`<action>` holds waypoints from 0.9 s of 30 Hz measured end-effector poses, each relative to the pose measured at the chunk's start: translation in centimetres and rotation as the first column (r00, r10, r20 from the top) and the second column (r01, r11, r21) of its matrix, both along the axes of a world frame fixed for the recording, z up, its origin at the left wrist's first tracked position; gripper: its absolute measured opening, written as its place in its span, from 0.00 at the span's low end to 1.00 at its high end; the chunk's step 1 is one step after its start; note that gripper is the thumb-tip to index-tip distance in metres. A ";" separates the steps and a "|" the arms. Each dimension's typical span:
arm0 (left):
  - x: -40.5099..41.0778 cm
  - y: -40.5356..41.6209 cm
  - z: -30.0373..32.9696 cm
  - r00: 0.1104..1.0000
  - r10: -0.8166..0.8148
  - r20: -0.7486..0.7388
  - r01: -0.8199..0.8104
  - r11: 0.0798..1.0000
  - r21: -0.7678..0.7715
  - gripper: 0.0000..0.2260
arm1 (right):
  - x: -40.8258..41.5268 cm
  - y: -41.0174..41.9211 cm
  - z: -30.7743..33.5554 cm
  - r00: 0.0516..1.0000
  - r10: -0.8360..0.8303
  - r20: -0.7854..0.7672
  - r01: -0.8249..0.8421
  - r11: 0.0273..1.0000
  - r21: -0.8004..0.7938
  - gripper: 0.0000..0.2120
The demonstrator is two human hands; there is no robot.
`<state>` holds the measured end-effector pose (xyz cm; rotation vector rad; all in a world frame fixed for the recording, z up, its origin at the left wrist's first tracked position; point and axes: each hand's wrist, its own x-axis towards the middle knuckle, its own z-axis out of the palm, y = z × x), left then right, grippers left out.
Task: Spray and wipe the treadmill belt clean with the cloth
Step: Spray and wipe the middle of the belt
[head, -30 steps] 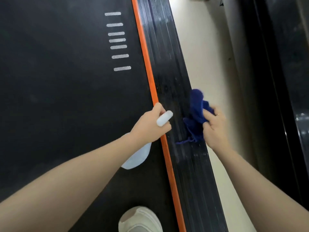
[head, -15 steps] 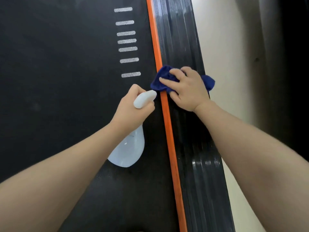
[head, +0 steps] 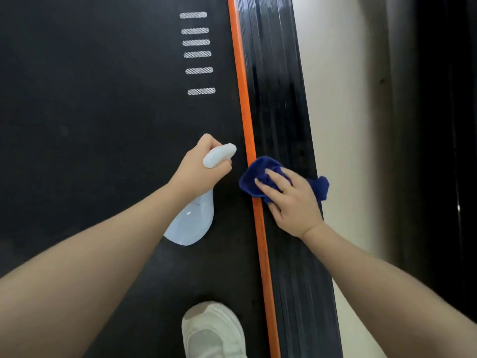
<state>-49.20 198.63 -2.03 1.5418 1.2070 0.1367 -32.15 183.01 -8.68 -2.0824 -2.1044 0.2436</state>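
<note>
Head view: right hand (head: 291,200) presses rumpled, seemingly terry cloth (head: 258,174).

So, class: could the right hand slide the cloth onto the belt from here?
Probably yes. The right hand presses the cloth on the orange strip; the belt lies just beyond, with nothing between.

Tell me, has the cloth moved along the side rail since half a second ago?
Yes. The cloth, pressed by the right hand, slid back toward the person, farther from the white marks, and lies across the orange stripe.
</note>
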 end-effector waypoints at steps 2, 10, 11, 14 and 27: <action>-1.5 -1.5 0.1 1.000 0.020 -0.014 -0.020 0.999 -0.027 0.09 | -2.1 -4.5 0.3 1.000 0.018 0.014 -0.017 0.999 -0.043 0.19; -12.7 -6.7 0.8 0.989 0.115 -0.090 -0.116 0.993 -0.016 0.09 | -12.3 -1.5 4.3 0.982 0.052 -0.183 -0.094 0.969 -0.230 0.15; -14.2 -6.8 0.8 0.983 0.152 -0.099 -0.154 0.988 -0.008 0.08 | -13.5 0.5 5.0 0.981 0.035 -0.191 -0.080 0.968 -0.237 0.16; -21.9 -7.2 0.6 0.909 0.381 -0.171 -0.375 0.925 0.065 0.07 | -20.0 5.9 5.9 0.959 0.126 -0.255 -0.199 0.938 -0.285 0.18; -40.6 -4.8 -1.4 0.496 0.859 -0.125 -0.850 0.510 0.132 0.09 | -39.1 13.2 2.9 0.927 0.272 -0.258 -0.308 0.945 -0.112 0.20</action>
